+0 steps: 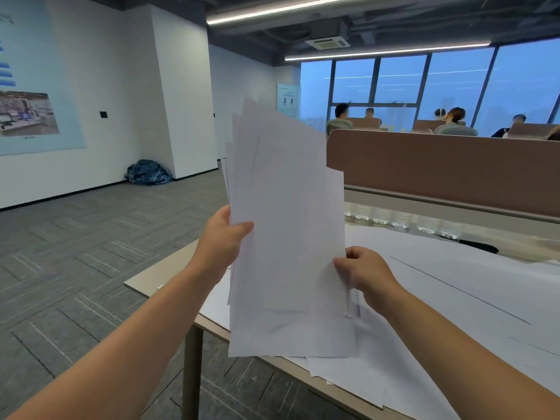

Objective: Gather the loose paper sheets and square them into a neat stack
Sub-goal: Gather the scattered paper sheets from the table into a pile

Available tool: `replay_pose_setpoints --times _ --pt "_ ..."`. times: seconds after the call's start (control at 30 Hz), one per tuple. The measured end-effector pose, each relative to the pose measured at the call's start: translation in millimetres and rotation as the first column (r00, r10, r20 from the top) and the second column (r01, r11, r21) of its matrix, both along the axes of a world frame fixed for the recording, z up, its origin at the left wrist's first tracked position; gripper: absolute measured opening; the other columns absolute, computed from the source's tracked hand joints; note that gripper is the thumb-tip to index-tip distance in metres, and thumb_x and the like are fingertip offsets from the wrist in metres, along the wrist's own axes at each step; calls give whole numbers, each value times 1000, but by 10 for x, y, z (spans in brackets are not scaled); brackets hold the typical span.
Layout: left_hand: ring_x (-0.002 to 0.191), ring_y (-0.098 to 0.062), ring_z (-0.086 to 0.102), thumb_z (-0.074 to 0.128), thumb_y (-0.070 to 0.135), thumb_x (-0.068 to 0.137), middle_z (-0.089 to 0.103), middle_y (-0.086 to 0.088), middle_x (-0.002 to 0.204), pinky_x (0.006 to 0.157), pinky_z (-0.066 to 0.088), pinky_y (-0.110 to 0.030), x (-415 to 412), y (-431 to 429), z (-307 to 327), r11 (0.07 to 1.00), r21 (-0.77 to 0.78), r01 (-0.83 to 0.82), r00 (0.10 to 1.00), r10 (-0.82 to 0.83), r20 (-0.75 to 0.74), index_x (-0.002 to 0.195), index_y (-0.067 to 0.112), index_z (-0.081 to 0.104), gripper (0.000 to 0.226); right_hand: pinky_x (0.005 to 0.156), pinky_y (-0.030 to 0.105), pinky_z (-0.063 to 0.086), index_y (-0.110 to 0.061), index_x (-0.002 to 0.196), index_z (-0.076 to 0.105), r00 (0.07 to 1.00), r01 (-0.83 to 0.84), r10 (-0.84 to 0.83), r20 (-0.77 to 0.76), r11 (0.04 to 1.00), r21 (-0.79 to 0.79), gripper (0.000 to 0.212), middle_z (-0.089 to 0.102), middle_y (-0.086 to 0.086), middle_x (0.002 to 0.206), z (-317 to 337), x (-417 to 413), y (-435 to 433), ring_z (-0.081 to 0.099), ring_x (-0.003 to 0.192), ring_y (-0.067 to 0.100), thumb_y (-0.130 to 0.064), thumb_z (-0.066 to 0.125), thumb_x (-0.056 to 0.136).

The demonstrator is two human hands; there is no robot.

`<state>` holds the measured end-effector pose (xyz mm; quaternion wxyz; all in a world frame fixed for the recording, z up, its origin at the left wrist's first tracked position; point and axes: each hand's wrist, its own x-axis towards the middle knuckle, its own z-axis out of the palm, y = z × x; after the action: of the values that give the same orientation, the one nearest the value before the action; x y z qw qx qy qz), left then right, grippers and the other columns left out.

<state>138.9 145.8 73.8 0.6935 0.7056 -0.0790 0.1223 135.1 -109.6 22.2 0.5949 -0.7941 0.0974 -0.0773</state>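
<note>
A bundle of white paper sheets (pixel 285 225) stands upright in front of me, above the desk's left end. Its top edges are fanned and uneven, with corners sticking out at the upper left. My left hand (pixel 222 241) grips the bundle's left edge, thumb on the front. At the right edge, my right hand (pixel 365 272) pinches the sheets lower down. The bundle's bottom edge meets more loose white sheets (pixel 357 374) lying on the desk (pixel 142 283).
Large white sheets (pixel 469 283) cover most of the desk. Several clear plastic bottles (pixel 400 218) line the foot of a brown partition (pixel 439 165). People sit at desks beyond it. Grey carpet lies to the left, with a blue bundle (pixel 148 172) in the corner.
</note>
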Motion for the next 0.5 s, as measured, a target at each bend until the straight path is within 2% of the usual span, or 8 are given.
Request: replay_pose_setpoints --times 0.13,0.23,0.37,0.5 --pt "96 -19 72 58 0 93 75 0 105 89 56 -41 -15 26 221 1000 -8 -1 999 2 42 110 22 65 28 68 35 51 -4 94 66 998 -12 7 69 998 69 11 70 10 94 209 52 60 63 81 24 -12 64 87" --pt "98 -25 72 59 1 93 75 -4 106 92 55 -47 -34 51 376 1000 -28 5 998 -3 67 107 22 68 27 78 38 56 -11 103 68 994 -43 29 105 991 130 20 72 3 102 316 78 99 68 94 22 -21 70 86" --pt "100 -29 71 61 4 93 75 -7 107 93 54 -52 -75 72 530 999 -34 19 994 -15 111 112 18 69 25 74 28 53 -15 112 70 977 -117 71 199 967 228 29 75 -1 106 456 79 139 71 96 17 -17 75 83" --pt "100 -28 72 60 2 93 75 -6 107 91 56 -48 -125 97 630 995 -90 41 990 -29 135 108 21 68 25 86 34 56 -13 116 67 956 -185 98 276 933 309 48 76 -1 108 587 74 157 72 101 20 -25 85 73"
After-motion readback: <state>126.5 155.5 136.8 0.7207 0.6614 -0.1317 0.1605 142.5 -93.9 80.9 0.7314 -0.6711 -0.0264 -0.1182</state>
